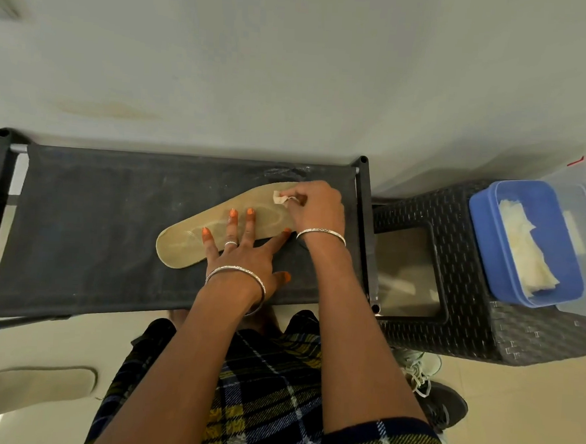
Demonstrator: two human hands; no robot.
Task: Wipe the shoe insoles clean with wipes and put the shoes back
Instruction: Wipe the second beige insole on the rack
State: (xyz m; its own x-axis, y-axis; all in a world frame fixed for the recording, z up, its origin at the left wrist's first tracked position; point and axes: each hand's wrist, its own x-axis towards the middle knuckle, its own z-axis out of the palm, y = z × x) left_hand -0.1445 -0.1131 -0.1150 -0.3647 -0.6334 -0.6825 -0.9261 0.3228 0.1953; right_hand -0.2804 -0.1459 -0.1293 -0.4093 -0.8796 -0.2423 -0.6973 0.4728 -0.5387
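One tan insole [183, 246] lies right of centre on the rack's fabric shelf [95, 227]; I judge wiping is in hand. My left hand [245, 256] pins it, fingers spread flat; my right hand [318, 206] pinches a crumpled wipe [280, 197] toward the shelf's right edge. Next, I'd stroke leftward, firmly.

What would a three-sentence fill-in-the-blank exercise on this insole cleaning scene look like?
The left hand presses flat on the ____, holding it on the black rack.
The right hand pinches a ____ at that piece's far end.
Spare sheets sit in a ____ box on the wicker stool.
Missing words: insole, wipe, blue.
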